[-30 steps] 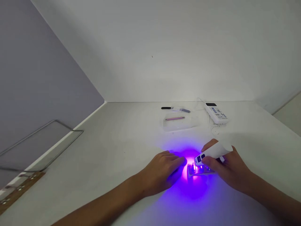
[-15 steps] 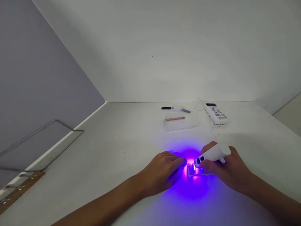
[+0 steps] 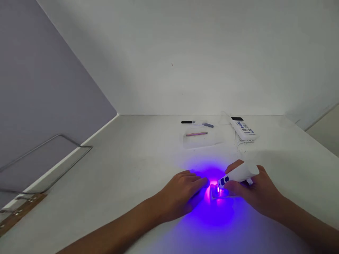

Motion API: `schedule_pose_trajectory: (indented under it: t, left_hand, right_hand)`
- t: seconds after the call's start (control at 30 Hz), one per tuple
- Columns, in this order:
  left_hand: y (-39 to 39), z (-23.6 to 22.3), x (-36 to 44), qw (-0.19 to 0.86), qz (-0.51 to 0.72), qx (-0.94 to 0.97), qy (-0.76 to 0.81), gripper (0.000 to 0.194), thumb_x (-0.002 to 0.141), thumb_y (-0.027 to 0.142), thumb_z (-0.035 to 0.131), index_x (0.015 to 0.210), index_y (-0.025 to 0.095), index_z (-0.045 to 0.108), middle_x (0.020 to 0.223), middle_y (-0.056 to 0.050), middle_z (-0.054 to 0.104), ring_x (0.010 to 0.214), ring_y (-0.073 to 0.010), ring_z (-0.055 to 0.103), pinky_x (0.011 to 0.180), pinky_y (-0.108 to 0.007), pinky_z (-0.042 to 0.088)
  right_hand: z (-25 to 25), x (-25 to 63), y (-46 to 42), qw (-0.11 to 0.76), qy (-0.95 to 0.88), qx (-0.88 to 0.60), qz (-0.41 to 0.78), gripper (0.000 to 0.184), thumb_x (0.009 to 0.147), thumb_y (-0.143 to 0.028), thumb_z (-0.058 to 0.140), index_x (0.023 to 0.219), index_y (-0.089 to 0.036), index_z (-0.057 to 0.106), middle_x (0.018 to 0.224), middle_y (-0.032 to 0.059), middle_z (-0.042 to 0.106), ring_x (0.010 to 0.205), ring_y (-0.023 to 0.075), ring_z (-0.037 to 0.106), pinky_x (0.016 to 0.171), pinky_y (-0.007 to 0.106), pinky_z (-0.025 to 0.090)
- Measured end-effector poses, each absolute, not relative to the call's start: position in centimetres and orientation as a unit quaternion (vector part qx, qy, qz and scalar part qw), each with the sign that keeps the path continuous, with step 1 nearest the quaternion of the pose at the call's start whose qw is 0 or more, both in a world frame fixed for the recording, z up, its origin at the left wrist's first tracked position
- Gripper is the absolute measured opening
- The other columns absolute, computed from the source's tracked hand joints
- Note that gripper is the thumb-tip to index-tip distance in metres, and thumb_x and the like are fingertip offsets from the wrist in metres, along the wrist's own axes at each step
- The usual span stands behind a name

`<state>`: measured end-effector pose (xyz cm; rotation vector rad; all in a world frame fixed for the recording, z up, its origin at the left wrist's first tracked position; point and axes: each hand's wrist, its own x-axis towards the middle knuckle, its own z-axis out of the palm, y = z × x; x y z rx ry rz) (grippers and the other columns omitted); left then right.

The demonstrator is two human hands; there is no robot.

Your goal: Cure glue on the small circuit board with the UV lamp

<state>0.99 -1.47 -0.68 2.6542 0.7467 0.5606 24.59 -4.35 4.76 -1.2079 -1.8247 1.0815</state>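
In the head view my right hand (image 3: 255, 190) is closed around a white handheld UV lamp (image 3: 239, 172), tilted with its dark-buttoned end down to the left. Violet light shines from that end onto a small object (image 3: 215, 191) on the table, its kind lost in the glare. Just left of the glow is my left hand (image 3: 185, 192), back upward, fingers curled together and thumb pointing at the lit spot. Whatever its fingertips may grip is hidden.
Behind the hands lie a pink stick-like tool (image 3: 196, 134) on a clear sheet (image 3: 201, 142), a black-handled tool (image 3: 187, 122) and a grey-ended one (image 3: 208, 125). A white power bank (image 3: 243, 128) with a cable is at back right. A wire frame (image 3: 71, 165) stands at the left edge.
The view has shifted very slightly. Both hands and the lit lamp keep almost the same positions over the small object.
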Motion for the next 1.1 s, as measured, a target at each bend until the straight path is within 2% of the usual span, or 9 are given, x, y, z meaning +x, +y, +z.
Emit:
schedule_pose_trajectory:
  t: [0.17, 0.6, 0.8, 1.1]
  left_hand:
    - [-1.49, -0.63, 0.99, 0.163, 0.195, 0.931, 0.261, 0.023, 0.101, 0.016, 0.042, 0.08, 0.021, 0.046, 0.067, 0.003, 0.054, 0.056, -0.0143, 0.043, 0.063, -0.029, 0.037]
    - [-1.41, -0.76, 0.97, 0.165, 0.195, 0.931, 0.262, 0.022, 0.102, 0.016, 0.041, 0.081, 0.021, 0.048, 0.068, 0.003, 0.056, 0.056, -0.0147, 0.045, 0.065, -0.029, 0.038]
    - [-1.45, -0.74, 0.96, 0.168, 0.195, 0.93, 0.264, 0.021, 0.101, 0.015, 0.043, 0.08, 0.021, 0.046, 0.067, 0.004, 0.053, 0.055, -0.0142, 0.042, 0.064, -0.029, 0.036]
    - [-1.55, -0.61, 0.95, 0.171, 0.197, 0.929, 0.265, 0.024, 0.102, 0.016, 0.041, 0.079, 0.021, 0.046, 0.066, 0.003, 0.053, 0.054, -0.0139, 0.042, 0.063, -0.029, 0.036]
  right_hand:
    - [4.49, 24.71, -4.37, 0.35, -0.699, -0.464, 0.416, 0.016, 0.089, -0.033, 0.072, 0.077, -0.023, 0.069, 0.072, -0.0017, 0.071, 0.06, 0.0143, 0.069, 0.054, 0.022, 0.056]
    - [4.57, 24.65, -4.36, 0.338, -0.7, -0.471, 0.416, 0.017, 0.089, -0.034, 0.072, 0.076, -0.024, 0.071, 0.069, -0.0016, 0.071, 0.058, 0.0147, 0.068, 0.048, 0.021, 0.053]
    - [4.6, 24.69, -4.41, 0.337, -0.689, -0.47, 0.437, 0.017, 0.089, -0.033, 0.073, 0.075, -0.023, 0.069, 0.069, -0.0017, 0.072, 0.061, 0.0154, 0.07, 0.053, 0.022, 0.056]
    - [4.72, 24.65, -4.36, 0.337, -0.697, -0.47, 0.423, 0.016, 0.087, -0.032, 0.074, 0.074, -0.024, 0.069, 0.068, -0.0023, 0.071, 0.058, 0.0144, 0.067, 0.05, 0.021, 0.053]
